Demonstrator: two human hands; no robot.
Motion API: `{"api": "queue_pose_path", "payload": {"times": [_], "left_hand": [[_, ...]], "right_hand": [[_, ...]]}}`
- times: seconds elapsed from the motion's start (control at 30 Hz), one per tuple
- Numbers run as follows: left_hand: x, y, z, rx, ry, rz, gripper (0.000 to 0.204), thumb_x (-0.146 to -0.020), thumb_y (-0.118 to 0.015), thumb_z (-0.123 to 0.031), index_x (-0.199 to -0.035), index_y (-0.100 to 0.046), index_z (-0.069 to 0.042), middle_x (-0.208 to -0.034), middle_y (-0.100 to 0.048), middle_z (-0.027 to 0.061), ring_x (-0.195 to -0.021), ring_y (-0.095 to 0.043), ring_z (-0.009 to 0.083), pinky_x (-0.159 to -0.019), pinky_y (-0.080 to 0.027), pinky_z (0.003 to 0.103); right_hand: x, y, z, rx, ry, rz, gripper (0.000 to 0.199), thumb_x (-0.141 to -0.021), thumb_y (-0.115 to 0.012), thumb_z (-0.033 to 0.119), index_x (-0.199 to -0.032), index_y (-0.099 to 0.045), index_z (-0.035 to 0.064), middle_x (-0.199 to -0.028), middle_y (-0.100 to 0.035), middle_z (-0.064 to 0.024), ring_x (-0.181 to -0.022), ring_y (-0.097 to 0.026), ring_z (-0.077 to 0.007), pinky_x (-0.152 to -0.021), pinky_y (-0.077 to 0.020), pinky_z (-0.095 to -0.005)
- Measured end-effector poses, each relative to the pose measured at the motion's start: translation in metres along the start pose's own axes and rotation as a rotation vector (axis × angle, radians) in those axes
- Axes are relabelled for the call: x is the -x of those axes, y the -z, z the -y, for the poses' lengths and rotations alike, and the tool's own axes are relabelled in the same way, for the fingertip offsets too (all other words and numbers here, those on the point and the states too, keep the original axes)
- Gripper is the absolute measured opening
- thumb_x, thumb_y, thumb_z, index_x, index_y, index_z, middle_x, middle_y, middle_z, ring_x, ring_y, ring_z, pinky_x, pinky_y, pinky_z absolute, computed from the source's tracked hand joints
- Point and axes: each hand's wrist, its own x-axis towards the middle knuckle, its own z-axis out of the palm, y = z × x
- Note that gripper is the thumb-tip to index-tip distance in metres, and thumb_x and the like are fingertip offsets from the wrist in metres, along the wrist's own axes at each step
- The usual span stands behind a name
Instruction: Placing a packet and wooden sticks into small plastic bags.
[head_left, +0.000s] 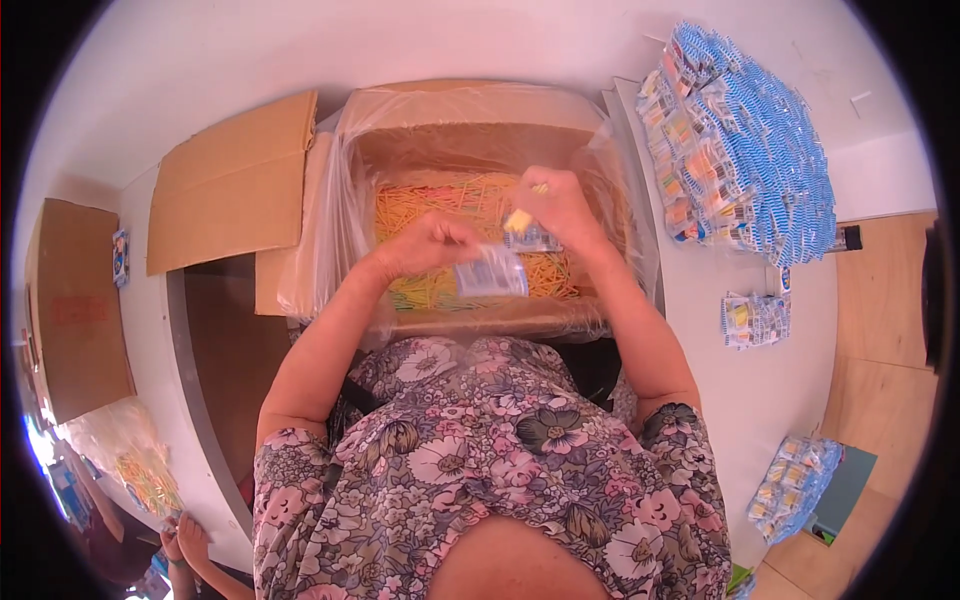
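In front of me stands a cardboard box (460, 318) lined with clear plastic film. Thin yellow, orange, pink and green sticks (420, 205) cover its bottom. Above them, my left hand (435, 243) pinches a small clear packet (492, 275) with pale blue and white printing. My right hand (560, 207), a little farther away and to the right, is closed around a small bundle of yellow sticks (518, 220), whose ends show on both sides of the fingers. Just below that bundle, another small printed packet (532, 239) is partly covered by my right hand.
A tall heap of blue-and-white packets (745, 150) stands at the right, with a filled packet (755, 320) nearer me. More packets (795, 487) lie lower right. Cardboard flaps (235, 180) rise at the left. Another person's hands (187, 540) work at the lower left.
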Motion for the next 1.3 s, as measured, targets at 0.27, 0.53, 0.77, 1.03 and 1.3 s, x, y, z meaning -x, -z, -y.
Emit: {"api": "queue_pose_path", "payload": {"times": [0.27, 0.53, 0.77, 1.03, 1.3], "left_hand": [[-0.007, 0.012, 0.001, 0.147, -0.114, -0.343, 0.009, -0.078, -0.067, 0.001, -0.087, -0.069, -0.001, -0.083, -0.067, 0.0018, -0.077, -0.060, 0.0075, -0.073, -0.049, 0.022], [-0.008, 0.007, -0.007, 0.195, -0.170, -0.389, 0.008, -0.076, -0.068, 0.003, -0.084, -0.069, 0.001, -0.087, -0.068, 0.0056, -0.079, -0.061, 0.0094, -0.074, -0.050, 0.023], [-0.012, 0.009, -0.005, 0.107, -0.197, -0.300, 0.009, -0.075, -0.069, 0.001, -0.084, -0.069, 0.001, -0.089, -0.067, 0.0046, -0.083, -0.060, 0.0098, -0.078, -0.049, 0.025], [-0.010, 0.006, 0.002, 0.209, -0.111, -0.364, 0.011, -0.080, -0.067, -0.005, -0.090, -0.070, -0.003, -0.085, -0.067, 0.0002, -0.082, -0.058, 0.0074, -0.078, -0.047, 0.023], [-0.024, 0.001, 0.008, -0.157, -0.092, -0.250, 0.017, -0.081, -0.064, -0.010, -0.093, -0.068, 0.000, -0.091, -0.063, 0.0015, -0.082, -0.054, 0.0104, -0.074, -0.044, 0.025]], "right_hand": [[0.057, -0.010, -0.009, 0.518, -0.042, 0.448, 0.021, -0.076, -0.064, 0.019, -0.073, -0.060, -0.0016, -0.058, -0.052, -0.0101, -0.057, -0.054, -0.0149, -0.054, -0.0437, -0.0356], [0.023, 0.021, 0.070, -0.460, -0.278, -0.008, 0.021, -0.084, -0.064, 0.014, -0.067, -0.052, 0.0088, -0.056, -0.046, 0.0052, -0.044, -0.040, -0.0007, -0.036, -0.0227, -0.0183], [0.008, 0.002, 0.076, -0.015, -0.073, -0.057, 0.019, -0.085, -0.063, 0.018, -0.073, -0.055, 0.0062, -0.060, -0.051, 0.0035, -0.048, -0.043, -0.0030, -0.039, -0.0295, -0.0201], [0.012, 0.001, 0.092, 0.034, 0.066, -0.047, 0.018, -0.084, -0.062, 0.019, -0.088, -0.056, 0.0028, -0.063, -0.051, -0.0016, -0.060, -0.047, -0.0076, -0.054, -0.0403, -0.0243], [0.054, -0.012, 0.031, 0.301, 0.460, -0.207, 0.026, -0.077, -0.067, 0.013, -0.100, -0.059, 0.0028, -0.077, -0.063, -0.0117, -0.069, -0.061, -0.0280, -0.065, -0.0477, -0.0323]]}}
